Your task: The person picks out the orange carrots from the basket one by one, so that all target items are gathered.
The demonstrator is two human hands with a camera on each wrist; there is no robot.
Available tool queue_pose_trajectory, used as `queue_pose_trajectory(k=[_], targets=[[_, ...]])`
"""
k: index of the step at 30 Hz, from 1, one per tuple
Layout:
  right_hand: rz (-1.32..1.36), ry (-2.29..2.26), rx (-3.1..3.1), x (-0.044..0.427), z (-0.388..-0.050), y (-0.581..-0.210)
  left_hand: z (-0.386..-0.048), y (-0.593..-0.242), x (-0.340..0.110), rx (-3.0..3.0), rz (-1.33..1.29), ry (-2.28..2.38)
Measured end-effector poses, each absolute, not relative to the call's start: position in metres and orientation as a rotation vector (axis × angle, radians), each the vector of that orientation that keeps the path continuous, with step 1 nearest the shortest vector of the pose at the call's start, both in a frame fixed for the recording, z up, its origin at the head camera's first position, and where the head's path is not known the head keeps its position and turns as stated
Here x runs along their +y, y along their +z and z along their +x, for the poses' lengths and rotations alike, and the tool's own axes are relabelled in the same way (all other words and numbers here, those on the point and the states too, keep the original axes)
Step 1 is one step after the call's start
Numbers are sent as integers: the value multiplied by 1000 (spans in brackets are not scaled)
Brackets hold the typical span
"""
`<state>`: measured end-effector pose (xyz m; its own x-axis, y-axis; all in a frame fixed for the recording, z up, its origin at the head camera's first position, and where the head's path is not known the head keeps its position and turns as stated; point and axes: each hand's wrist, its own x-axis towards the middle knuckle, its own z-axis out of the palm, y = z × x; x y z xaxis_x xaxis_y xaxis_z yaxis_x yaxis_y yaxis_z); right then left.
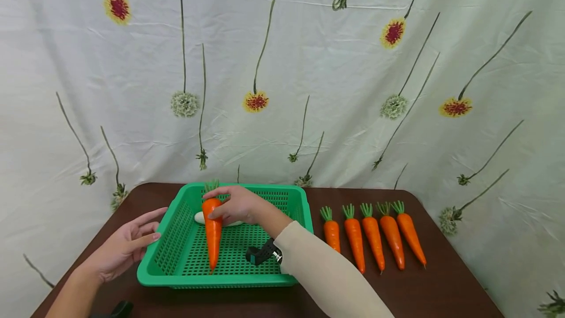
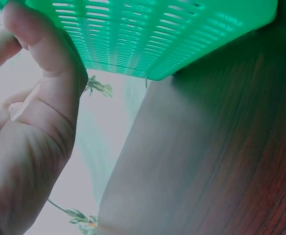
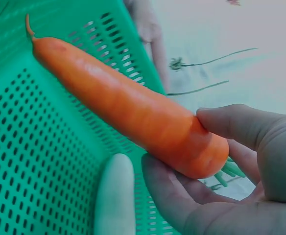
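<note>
In the head view, my right hand (image 1: pixel 236 205) holds an orange carrot (image 1: pixel 213 232) near its green top, thumb on one side and fingers on the other. The carrot's thin tip points toward me over the green basket (image 1: pixel 229 280). Close up in the right wrist view, the carrot (image 3: pixel 118 100) is pinched at its thick end. Beneath it lies a long white vegetable (image 3: pixel 116 200) with a rounded end, partly covered by the hand in the head view. My left hand (image 1: pixel 125 244) is at the basket's left rim, fingers extended.
Several carrots (image 1: pixel 372 239) lie in a row on the dark wooden table (image 1: pixel 441 278), right of the basket, tops pointing away. My right sleeve (image 1: pixel 326 274) hides part of the nearest one and the basket's right corner. A flower-patterned cloth (image 1: pixel 282 63) hangs behind.
</note>
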<state>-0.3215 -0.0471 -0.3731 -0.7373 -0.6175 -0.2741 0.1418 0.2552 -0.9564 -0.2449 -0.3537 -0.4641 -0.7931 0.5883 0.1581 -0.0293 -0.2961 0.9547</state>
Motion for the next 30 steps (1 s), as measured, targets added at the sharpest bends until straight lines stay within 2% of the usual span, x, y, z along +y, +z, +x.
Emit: queue_pose_trajectory(k=[15, 30], targets=[[-448, -1616, 1821, -10, -325, -365, -245, -465, -353, 1503, 720, 2178], [-479, -1753, 1869, 51, -324, -366, -246, -466, -354, 1462, 723, 2186]])
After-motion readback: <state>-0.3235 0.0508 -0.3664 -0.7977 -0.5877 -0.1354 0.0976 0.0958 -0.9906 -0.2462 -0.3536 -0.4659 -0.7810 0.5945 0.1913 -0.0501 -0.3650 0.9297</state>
